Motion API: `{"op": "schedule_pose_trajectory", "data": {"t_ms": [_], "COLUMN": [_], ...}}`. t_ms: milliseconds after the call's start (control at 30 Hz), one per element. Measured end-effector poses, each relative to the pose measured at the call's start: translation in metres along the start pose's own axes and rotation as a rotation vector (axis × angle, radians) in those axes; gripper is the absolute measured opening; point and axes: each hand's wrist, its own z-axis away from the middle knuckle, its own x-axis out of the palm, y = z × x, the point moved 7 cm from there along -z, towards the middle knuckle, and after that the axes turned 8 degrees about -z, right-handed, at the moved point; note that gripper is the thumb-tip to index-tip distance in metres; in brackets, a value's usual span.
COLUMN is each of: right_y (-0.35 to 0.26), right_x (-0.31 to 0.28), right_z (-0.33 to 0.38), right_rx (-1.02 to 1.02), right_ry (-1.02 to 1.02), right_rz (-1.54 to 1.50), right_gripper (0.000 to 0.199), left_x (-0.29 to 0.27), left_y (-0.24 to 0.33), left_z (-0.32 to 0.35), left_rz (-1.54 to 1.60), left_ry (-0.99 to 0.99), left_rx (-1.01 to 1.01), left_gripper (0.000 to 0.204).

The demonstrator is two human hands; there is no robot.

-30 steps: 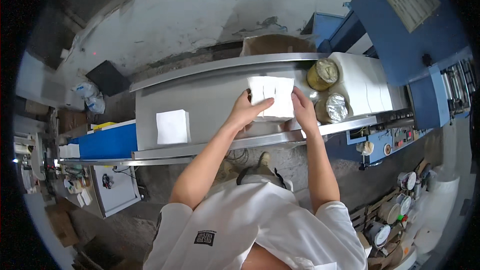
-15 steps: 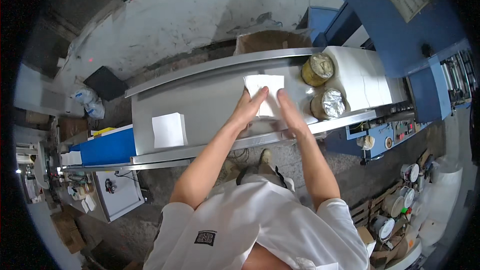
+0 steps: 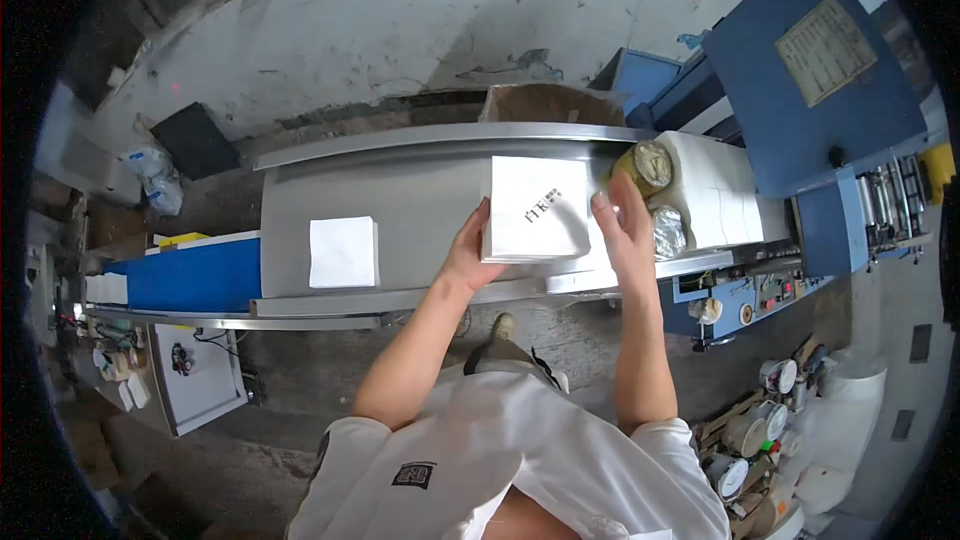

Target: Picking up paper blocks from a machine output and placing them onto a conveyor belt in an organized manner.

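A squared stack of white paper sheets (image 3: 525, 180), with dark print on its top sheet, is above the metal table (image 3: 420, 200). My left hand (image 3: 468, 252) grips it along the left edge, the thumb on the near side and the other fingers hidden underneath or behind. To the right, my right hand (image 3: 628, 235) is raised beside the stack, its fingers stretched out and apart, holding nothing. A second, blank-topped stack of white sheets (image 3: 342, 253) lies on the table farther left.
Two foil-topped cans (image 3: 648, 168) stand just beyond my right hand, against a long row of white paper (image 3: 712, 185). A blue machine (image 3: 790, 100) rises at the right. The table's metal rails (image 3: 430, 140) run along its edges; a blue belt (image 3: 195, 273) lies at the left.
The paper stack has been turned flatter toward me, so its printed top now shows. My right hand has moved right, off the stack, and my left hand has shifted to its left edge.
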Motion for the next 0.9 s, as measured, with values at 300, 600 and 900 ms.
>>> {"op": "schedule_pose_trajectory", "data": {"t_ms": [300, 600, 900], "right_y": [0.077, 0.073, 0.107], "right_x": [0.037, 0.054, 0.071], "right_z": [0.039, 0.099, 0.085], "right_rx": [0.5, 0.434, 0.476], "right_ry": [-0.033, 0.029, -0.021], "right_rz": [-0.569, -0.402, -0.451], "right_gripper": [0.049, 0.088, 0.093], "left_x": [-0.021, -0.012, -0.023], "left_y": [0.003, 0.024, 0.046], "left_z": [0.059, 0.111, 0.121], "left_rz": [-0.467, -0.864, -0.895], "left_ry": [0.094, -0.027, 0.159], "left_rx": [0.084, -0.131, 0.026], "left_gripper": [0.057, 0.072, 0.077]}}
